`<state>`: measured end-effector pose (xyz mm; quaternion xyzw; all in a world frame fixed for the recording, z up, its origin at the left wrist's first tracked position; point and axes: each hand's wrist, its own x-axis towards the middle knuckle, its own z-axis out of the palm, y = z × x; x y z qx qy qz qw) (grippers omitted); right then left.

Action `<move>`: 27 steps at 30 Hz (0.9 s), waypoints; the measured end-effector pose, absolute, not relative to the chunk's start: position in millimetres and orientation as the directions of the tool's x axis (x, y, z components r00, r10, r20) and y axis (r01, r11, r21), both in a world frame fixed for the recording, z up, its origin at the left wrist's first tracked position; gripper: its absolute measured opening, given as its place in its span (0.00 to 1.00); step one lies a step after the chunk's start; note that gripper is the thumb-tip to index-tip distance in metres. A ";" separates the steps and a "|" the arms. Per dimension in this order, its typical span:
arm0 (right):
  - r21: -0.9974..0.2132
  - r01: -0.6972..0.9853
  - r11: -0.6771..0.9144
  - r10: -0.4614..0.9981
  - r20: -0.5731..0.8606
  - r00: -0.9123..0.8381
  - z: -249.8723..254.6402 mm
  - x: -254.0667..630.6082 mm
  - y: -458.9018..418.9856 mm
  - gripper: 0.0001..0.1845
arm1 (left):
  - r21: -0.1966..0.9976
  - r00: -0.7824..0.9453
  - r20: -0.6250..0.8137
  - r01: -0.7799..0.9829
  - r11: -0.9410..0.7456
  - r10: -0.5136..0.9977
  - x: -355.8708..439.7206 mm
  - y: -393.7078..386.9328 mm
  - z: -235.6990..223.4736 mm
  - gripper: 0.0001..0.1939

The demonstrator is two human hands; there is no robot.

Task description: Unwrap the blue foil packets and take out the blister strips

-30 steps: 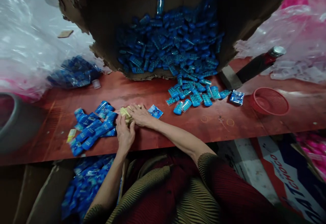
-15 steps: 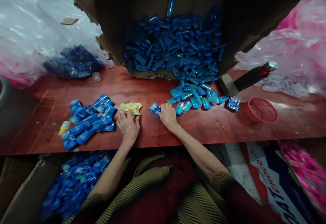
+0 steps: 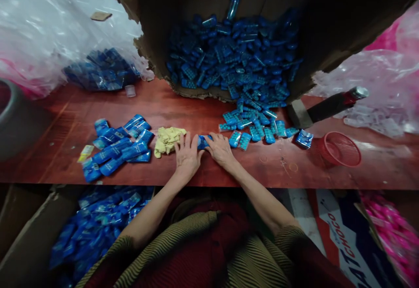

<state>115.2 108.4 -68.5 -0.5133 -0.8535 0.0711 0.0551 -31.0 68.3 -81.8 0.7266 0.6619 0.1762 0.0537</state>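
A small blue printed packet (image 3: 203,142) lies on the red tabletop between my two hands. My right hand (image 3: 222,150) grips its right end, the thumb along the near edge and the fingers over the top. My left hand (image 3: 188,157) rests flat with fingers apart, its thumb side against the packet's left end. Just left of that hand is a crumpled pale yellow cloth (image 3: 166,141). Farther left sits a pile of filled blue packets (image 3: 119,148). Clear-and-blue blister-like pieces (image 3: 244,140) are scattered to the right of my right hand.
A torn cardboard box (image 3: 153,67) full of blue pieces opens toward me at the back. On the right stand a red plastic basket (image 3: 342,148), a blue packet stack (image 3: 304,138) and a dark bar-like tool (image 3: 332,104). A grey tub (image 3: 16,109) stands left. Blue packets (image 3: 94,227) fill a container below the edge.
My left hand has left the yellow cloth and moved right to the packet. The packet now lies flatter between both hands. The camera view has shifted slightly.
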 end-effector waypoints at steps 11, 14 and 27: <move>-0.239 0.879 0.412 0.911 0.068 -0.408 -86.3 120.3 78.9 0.20 | 0.330 0.142 0.143 0.926 -0.182 0.979 -26.4 60.6 -103.8 0.20; -0.332 0.841 0.427 0.898 0.045 -0.438 -73.3 123.8 88.8 0.20 | 0.403 0.097 0.150 0.902 -0.151 0.984 -29.5 65.0 -98.0 0.20; -0.354 0.863 0.359 0.930 0.053 -0.365 -75.5 118.3 111.8 0.07 | 0.394 0.017 0.167 0.915 -0.083 0.986 -24.7 83.3 -82.9 0.06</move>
